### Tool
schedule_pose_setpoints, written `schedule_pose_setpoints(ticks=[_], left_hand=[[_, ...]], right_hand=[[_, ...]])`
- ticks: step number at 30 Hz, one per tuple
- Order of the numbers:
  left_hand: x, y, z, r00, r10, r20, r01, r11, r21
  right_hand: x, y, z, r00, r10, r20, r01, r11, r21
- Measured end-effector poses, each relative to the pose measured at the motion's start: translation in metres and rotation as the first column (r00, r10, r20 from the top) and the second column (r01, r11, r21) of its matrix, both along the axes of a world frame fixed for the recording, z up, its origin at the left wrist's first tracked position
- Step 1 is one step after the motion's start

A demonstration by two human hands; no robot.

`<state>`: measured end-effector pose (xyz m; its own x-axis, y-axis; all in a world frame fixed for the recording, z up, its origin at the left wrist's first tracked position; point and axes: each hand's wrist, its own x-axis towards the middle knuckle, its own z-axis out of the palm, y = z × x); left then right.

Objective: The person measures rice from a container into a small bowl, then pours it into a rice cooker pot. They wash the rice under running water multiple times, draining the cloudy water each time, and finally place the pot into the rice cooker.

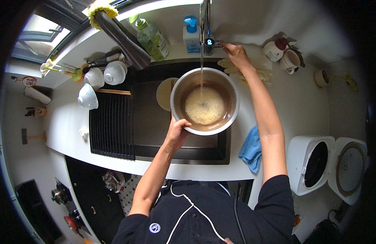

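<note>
My left hand (177, 132) grips the near-left rim of a metal pot (233, 100), thumb over the edge. The pot is held above the dark sink (151, 128). Pale grains that look like rice (204, 106) lie in water at its bottom. A stream of water (202, 73) falls into it from the chrome faucet (205, 18). Up at the faucet's base, my right hand (236, 56) has its fingers on the side lever (218, 44). A lit display shows on the faucet body. Partly hidden behind the pot, a pale round bowl (164, 94) sits in the sink.
A black roll-up rack (111, 128) covers the sink's left side, with white bowls (114, 73) and chopsticks (114, 91) by its far end. Soap bottles (152, 42) line the back. Right are rubber gloves (264, 71), a blue cloth (250, 149) and a rice cooker (311, 164), lid open.
</note>
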<state>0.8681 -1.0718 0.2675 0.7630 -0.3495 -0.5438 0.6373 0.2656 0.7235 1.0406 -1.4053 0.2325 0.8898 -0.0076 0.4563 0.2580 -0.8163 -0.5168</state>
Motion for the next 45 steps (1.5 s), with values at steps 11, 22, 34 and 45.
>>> schedule_pose_setpoints(ticks=[11,22,34,45], left_hand=[[0.016,-0.014,0.016,0.996,-0.079,0.041,0.077,0.996,0.047],[-0.005,0.047,0.046,0.992,-0.093,0.08,0.08,0.985,0.154],[-0.039,0.13,0.092,0.986,-0.147,0.083,0.132,0.978,0.162],[-0.07,0.089,0.136,0.842,-0.522,0.134,0.513,0.853,0.097]], right_hand=[[0.04,-0.011,0.015,0.988,-0.043,-0.15,0.051,0.997,0.053],[-0.08,0.022,0.07,0.985,-0.175,0.008,0.164,0.938,0.304],[-0.313,0.149,0.105,0.923,-0.3,-0.242,0.364,0.886,0.286],[-0.433,0.175,0.151,0.793,-0.54,-0.281,0.608,0.716,0.343]])
